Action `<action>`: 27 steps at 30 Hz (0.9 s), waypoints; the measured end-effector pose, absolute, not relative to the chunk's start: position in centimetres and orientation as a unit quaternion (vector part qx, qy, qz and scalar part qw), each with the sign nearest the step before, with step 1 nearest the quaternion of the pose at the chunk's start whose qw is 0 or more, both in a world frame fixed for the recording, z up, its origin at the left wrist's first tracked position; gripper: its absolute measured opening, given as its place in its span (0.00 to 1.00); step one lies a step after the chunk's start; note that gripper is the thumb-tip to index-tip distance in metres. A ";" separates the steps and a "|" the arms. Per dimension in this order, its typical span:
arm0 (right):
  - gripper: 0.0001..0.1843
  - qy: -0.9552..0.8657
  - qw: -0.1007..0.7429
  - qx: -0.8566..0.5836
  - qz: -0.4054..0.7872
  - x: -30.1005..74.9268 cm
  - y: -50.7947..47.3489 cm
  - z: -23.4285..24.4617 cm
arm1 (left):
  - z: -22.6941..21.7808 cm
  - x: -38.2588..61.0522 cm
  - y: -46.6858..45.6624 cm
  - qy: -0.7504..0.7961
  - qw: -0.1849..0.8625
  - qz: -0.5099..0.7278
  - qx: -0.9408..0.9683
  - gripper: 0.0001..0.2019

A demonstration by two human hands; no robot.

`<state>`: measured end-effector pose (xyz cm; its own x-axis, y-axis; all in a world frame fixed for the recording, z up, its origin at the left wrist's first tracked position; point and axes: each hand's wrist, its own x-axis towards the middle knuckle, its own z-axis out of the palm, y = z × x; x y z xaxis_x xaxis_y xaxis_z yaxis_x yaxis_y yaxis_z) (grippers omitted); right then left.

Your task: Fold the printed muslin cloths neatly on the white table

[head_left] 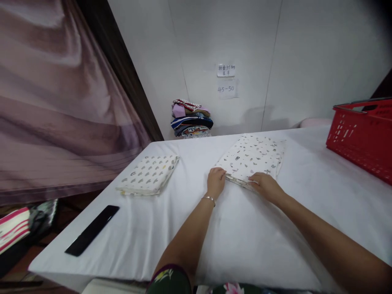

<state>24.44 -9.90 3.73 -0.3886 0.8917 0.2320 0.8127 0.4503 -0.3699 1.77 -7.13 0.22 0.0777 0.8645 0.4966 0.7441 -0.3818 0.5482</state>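
Observation:
A white cloth with small printed figures (254,157) lies folded in layers on the white-covered table (245,237). At its near left corner, my left hand (217,179) is closed on the edge, fingers bent over the layers; a bracelet circles that wrist. My right hand (266,187) pinches the same near edge farther right, thumb and fingers together on the fabric. Another folded cloth, white with grey-green printed shapes (150,173), rests flat to the left, apart from both hands.
A black flat strip (92,230) lies at the table's left front. Folded fabrics (192,119) are stacked by the wall at the back. On the right stands a red plastic basket (361,136). A pinkish curtain (61,102) hangs at left. Two paper signs (228,88) are on the wall.

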 end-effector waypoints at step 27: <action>0.20 -0.816 0.149 -0.553 0.072 23.7 -10.1 2.1 | 0.5 1.7 -4.6 0.479 0.071 0.235 0.843 0.10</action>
